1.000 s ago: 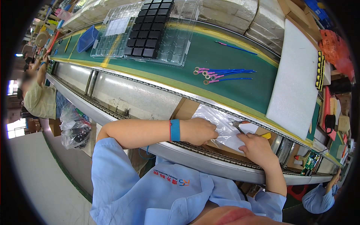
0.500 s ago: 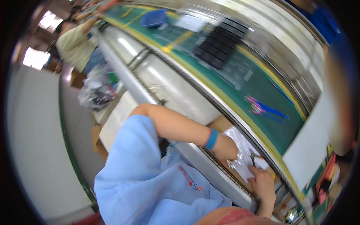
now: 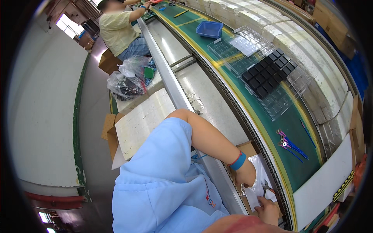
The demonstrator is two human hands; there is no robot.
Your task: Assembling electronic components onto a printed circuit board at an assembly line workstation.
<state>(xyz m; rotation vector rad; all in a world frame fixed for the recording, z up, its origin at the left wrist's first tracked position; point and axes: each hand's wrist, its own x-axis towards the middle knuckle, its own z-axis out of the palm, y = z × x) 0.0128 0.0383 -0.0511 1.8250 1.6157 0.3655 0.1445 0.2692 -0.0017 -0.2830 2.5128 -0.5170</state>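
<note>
My left hand [image 3: 246, 174], below a blue wristband [image 3: 237, 160], has its fingers curled down onto the edge of a clear plastic bag [image 3: 256, 166]. Close by, my right hand [image 3: 269, 211] is closed, thumb and fingers bent together beside a white sheet-like piece [image 3: 252, 200]; what lies between its fingertips is hidden. Just beyond those fingertips is a cutter-like tool [image 3: 265, 187] with grey jaws and an orange part. Both hands are low inside a cardboard box [image 3: 247, 148] set between the metal rail and the green belt.
On the green belt [image 3: 252, 97] sit a blue bin [image 3: 210, 29], clear trays, a black compartment tray [image 3: 268, 73] and blue leads with ring ends [image 3: 291, 147]. A white board [image 3: 322, 190] crosses the near end. A co-worker [image 3: 118, 31] sits far left, near bagged parts [image 3: 130, 79].
The whole view has swung, so the belt and co-worker appear further right and lower. Both hands stay close together over the box, the left still curled at the plastic bag.
</note>
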